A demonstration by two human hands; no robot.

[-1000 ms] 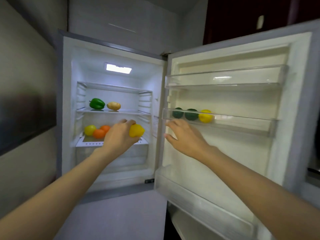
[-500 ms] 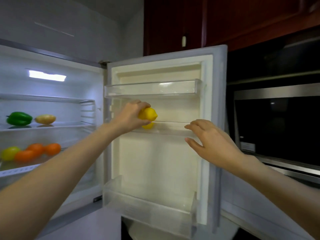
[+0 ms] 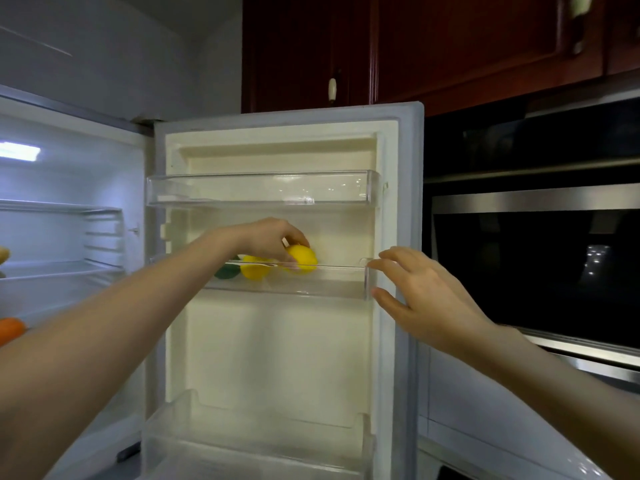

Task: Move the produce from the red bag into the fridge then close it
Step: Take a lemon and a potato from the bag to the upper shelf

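Observation:
The fridge door stands wide open in front of me. My left hand reaches into its middle door shelf with its fingers closed on a yellow lemon, which sits low in the shelf. Beside it on the left lie a second lemon and a dark green fruit, partly hidden by my forearm. My right hand hovers open at the shelf's right end, next to the door's edge, holding nothing. The red bag is out of view.
The fridge interior is at the left, with an orange fruit at the frame's edge. The top door shelf and bottom door shelf hold nothing. A dark built-in oven stands right of the door, with red cabinets above.
My view swung right from the fridge interior to the door. My left hand carried the lemon from the inner shelf area across and down into the middle door shelf. My right hand moved to the door's edge.

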